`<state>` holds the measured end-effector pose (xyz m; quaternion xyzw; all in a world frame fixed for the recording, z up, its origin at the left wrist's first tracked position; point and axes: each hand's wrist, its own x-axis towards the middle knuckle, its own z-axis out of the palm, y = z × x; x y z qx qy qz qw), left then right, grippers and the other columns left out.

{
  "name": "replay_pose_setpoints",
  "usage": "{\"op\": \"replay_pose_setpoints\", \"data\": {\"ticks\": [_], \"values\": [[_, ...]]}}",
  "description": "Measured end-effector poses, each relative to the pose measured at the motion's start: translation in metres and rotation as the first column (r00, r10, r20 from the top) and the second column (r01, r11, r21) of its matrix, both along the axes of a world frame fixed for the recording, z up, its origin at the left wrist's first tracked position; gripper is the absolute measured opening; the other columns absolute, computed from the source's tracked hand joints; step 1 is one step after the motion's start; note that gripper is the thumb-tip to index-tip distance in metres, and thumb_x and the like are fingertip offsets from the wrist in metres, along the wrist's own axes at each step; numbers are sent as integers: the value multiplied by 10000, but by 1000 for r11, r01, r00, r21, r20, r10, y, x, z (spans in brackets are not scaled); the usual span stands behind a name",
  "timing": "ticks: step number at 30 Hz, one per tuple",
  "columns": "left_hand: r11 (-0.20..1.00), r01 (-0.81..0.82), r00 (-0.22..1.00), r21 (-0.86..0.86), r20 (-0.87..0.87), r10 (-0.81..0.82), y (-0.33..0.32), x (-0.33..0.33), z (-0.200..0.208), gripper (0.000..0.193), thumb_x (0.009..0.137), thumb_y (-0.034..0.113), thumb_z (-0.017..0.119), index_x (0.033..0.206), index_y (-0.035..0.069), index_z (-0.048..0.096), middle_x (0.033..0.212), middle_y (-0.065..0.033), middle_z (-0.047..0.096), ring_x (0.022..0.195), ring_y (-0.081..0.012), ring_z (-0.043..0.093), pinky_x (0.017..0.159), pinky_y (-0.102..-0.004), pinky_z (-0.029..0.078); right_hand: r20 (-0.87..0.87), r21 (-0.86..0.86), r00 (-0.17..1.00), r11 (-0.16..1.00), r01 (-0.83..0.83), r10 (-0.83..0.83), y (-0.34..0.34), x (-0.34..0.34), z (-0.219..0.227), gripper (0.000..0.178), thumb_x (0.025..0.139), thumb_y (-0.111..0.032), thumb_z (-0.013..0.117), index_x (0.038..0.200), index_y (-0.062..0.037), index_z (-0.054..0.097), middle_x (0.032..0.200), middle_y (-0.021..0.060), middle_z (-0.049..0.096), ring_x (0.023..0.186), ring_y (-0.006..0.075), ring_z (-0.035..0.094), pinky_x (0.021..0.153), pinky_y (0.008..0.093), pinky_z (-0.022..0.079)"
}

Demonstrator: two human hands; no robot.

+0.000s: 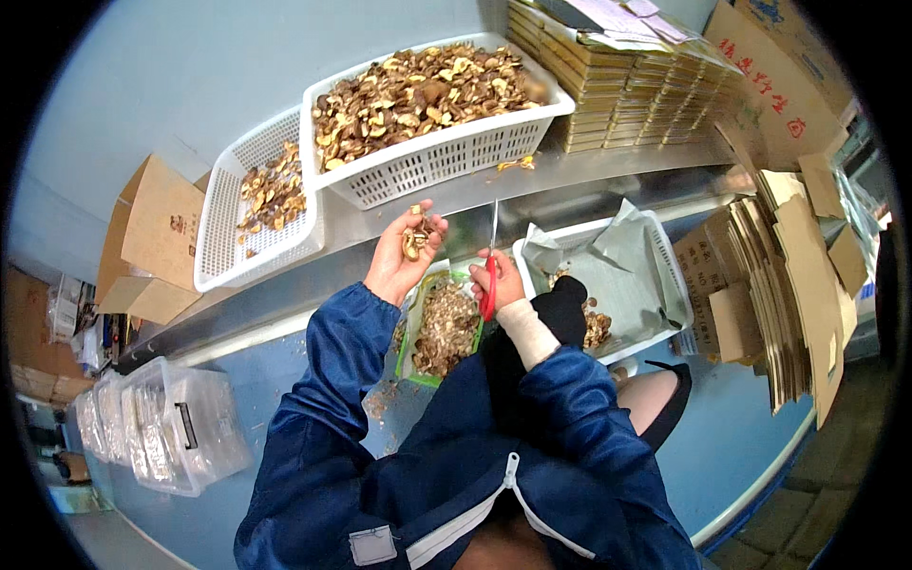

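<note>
You sit at a steel bench [570, 195] set against a pale blue wall, with a blue floor under your feet. To your right, flattened cardboard sheets [793, 285] lean in a thick stack; behind them, at the far right of the bench, stands a pile of flat gold-edged boxes [627, 95]. On the bench, the large white basket [432, 133] is heaped with dried mushroom pieces. Just left of it a second white basket [261, 214] tilts toward you and holds only a thin scatter of pieces. Below the bench edge, a white tray lined with grey paper [617, 275] lies to your right with a few mushrooms in its near corner. A smaller green-rimmed tray [442, 328] lies between your forearms, filled with fine brown trimmings. Clear lidded bins [171, 427] stand on the floor at your left.

Your left hand [404, 252] is raised, palm toward you, fingers curled loosely around a dried mushroom [412, 242] pinched at the fingertips, above the green-rimmed tray. Your right hand [494, 280] is closed around the red handles of the scissors [491, 256], blade pointing straight up, just right of the mushroom and apart from it. A beige wrap covers your right wrist.
</note>
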<state>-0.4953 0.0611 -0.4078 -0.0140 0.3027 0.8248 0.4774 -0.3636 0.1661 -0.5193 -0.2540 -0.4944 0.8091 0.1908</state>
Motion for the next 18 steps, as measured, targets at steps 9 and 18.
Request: {"op": "replay_pose_setpoints", "data": {"ticks": [9,18], "values": [[999,36,994,35,99,-39,-3,-36,1,279,755,-4,417,1029,6,466,853,-91,496,707,-173,538,397,-166,371,-5,-15,1000,1000,7,-7,3,5,2,357,768,-95,636,1070,-71,446,625,30,533,477,91,492,389,228,374],[986,-165,945,-39,-291,147,54,-217,91,136,893,40,366,1014,-3,410,958,-272,516,564,-178,489,382,-168,358,25,19,1000,1000,11,-11,3,2,6,400,752,-119,656,1090,-68,447,636,42,539,475,90,491,404,219,385]]}}
